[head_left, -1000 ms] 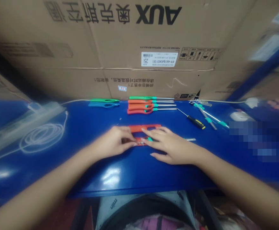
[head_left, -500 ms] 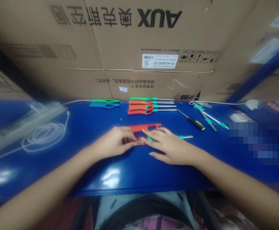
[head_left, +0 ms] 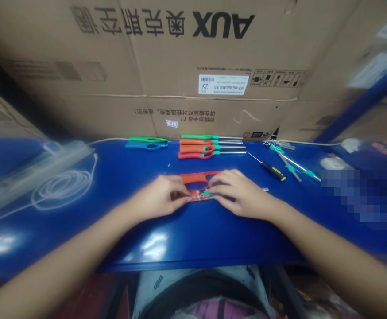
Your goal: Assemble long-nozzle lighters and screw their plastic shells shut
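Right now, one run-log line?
left grip: on red casing, left end | right grip: same casing, farther right | beyond casing: orange half-shell | right side: screwdriver

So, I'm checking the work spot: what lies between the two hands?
In the head view, an open orange casing with teal parts inside, and another orange piece behind it.

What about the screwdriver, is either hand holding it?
No, the screwdriver lies on the blue table, apart from the left hand and right hand.
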`<act>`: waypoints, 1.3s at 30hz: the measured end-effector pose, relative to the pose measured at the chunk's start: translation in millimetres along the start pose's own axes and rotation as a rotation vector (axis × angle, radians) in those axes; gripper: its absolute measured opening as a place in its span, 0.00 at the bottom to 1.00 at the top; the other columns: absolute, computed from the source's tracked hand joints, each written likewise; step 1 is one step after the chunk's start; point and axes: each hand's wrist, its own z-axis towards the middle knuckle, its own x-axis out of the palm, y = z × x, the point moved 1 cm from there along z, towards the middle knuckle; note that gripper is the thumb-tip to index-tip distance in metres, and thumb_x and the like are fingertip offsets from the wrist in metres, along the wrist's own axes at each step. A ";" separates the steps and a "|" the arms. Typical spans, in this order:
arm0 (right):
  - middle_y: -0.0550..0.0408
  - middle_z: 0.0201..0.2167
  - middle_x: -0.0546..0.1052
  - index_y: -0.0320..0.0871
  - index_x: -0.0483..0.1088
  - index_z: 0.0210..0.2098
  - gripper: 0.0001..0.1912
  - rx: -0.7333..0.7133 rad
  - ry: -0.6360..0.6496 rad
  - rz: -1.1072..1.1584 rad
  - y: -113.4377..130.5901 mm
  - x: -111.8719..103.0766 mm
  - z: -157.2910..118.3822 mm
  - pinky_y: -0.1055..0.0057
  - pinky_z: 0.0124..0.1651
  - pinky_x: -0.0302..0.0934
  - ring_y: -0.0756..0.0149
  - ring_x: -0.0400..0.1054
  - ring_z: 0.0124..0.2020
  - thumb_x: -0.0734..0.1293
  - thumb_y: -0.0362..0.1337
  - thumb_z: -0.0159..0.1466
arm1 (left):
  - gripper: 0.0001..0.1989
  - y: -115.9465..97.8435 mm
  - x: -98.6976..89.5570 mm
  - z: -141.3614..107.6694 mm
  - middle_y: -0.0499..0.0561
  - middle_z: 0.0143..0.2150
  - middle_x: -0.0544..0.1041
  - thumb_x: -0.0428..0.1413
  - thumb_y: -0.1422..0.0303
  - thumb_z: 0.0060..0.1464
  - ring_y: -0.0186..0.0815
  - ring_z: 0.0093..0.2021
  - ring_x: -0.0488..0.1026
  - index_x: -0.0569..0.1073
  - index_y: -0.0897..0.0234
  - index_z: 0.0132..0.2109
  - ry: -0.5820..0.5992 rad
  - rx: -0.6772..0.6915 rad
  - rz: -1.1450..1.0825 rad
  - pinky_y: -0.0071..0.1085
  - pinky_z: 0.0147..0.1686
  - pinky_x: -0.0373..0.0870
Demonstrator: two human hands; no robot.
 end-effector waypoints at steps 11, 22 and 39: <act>0.53 0.34 0.75 0.42 0.71 0.36 0.01 0.178 -0.061 0.284 -6.0 11.0 5.9 0.68 0.40 0.62 0.65 0.68 0.35 0.68 0.32 0.65 | 0.07 0.6 0.5 0.5 0.52 0.34 0.79 0.60 0.68 0.60 0.33 0.32 0.74 0.83 0.62 0.42 -0.002 0.010 0.005 0.28 0.32 0.70; 0.53 0.35 0.75 0.42 0.70 0.36 0.02 0.208 -0.078 0.299 -2.7 12.9 6.7 0.67 0.42 0.62 0.65 0.68 0.37 0.67 0.31 0.66 | 0.07 2.1 1.6 -0.2 0.51 0.34 0.78 0.60 0.68 0.61 0.33 0.32 0.73 0.82 0.62 0.42 0.006 -0.001 -0.006 0.28 0.32 0.69; 0.54 0.34 0.74 0.42 0.71 0.35 0.04 0.252 -0.068 0.279 3.3 9.6 5.7 0.70 0.41 0.62 0.66 0.68 0.37 0.66 0.28 0.65 | 0.07 0.2 1.9 0.0 0.50 0.35 0.78 0.59 0.68 0.61 0.32 0.32 0.73 0.82 0.63 0.41 0.008 0.004 0.014 0.27 0.33 0.68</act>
